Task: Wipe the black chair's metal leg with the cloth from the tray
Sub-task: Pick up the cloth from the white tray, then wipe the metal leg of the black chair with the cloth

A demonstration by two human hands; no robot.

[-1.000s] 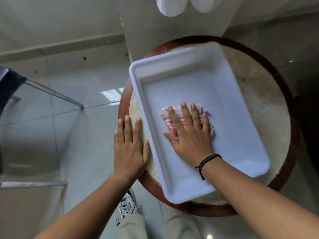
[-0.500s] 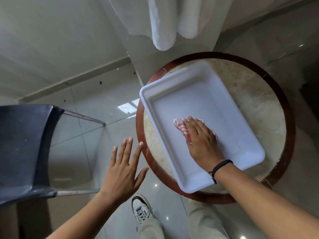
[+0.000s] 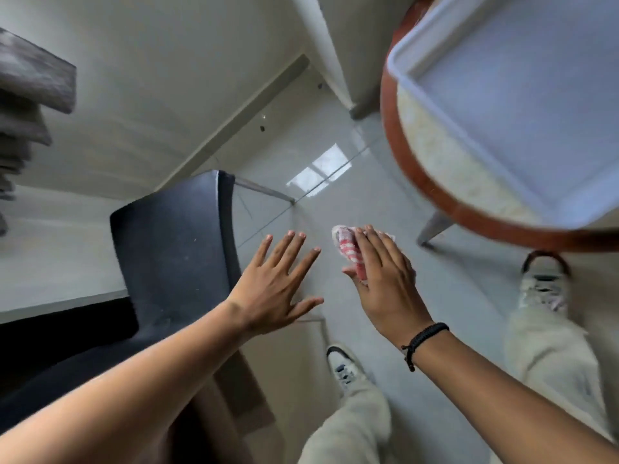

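The black chair (image 3: 174,259) stands at left centre, seen from above. One thin metal leg (image 3: 264,189) slants out from its far corner to the floor; a second leg (image 3: 310,319) shows just under my left hand. My left hand (image 3: 278,286) hovers open, fingers spread, beside the chair's right edge. My right hand (image 3: 382,279) is over the floor, right of the left hand, holding the red-and-white checked cloth (image 3: 348,251), which sticks out past my fingers. The white tray (image 3: 432,102) lies on the round table at top right with nothing in its visible part.
The round table (image 3: 412,179) has a brown rim and a grey leg (image 3: 432,227) on the floor. My feet and light trousers (image 3: 355,426) are at the bottom. Glossy grey floor tiles (image 3: 335,209) lie between chair and table. A wall and skirting run behind.
My right hand has lifted the cloth out of the tray and brought it down left over the floor. My view has swung left, toward the chair. The left hand stays open.
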